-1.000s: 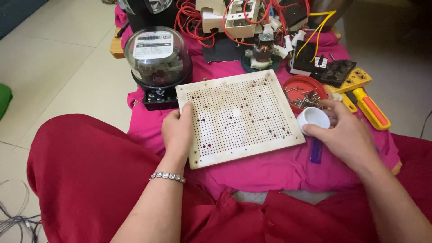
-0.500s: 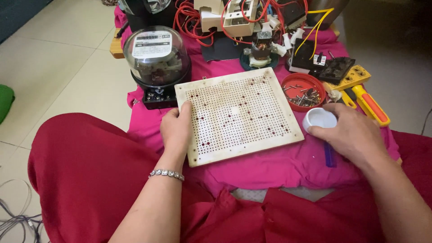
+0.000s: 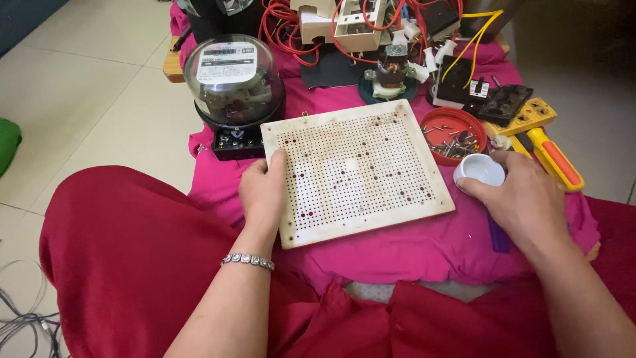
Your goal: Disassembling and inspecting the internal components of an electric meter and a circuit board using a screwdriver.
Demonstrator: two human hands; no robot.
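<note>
1. The left hand is gripping the near-left edge of a cream perforated board, thumb lying on top among the holes and the other fingers curled under the rim.
2. The board is lying flat on a pink cloth spread over the person's lap, stretching away from that grip toward the right hand.
3. The right hand is clasping a small white cup, fingers wrapped around its far side and thumb pressing its near wall; the cup's open mouth is facing up.
4. The cup is sitting just beside the board's right edge, apparently not touching it.
5. Just beyond the cup, a red round lid is holding a heap of small metal screws.
6. To the right of the right hand's knuckles, a yellow tool with an orange handle is lying on the cloth.
7. Beyond the left hand's fingertips, a glass-domed electricity meter is standing just beside the board's far-left corner.
8. Past the board's far edge, red wires are tangling around pale electrical parts.
</note>
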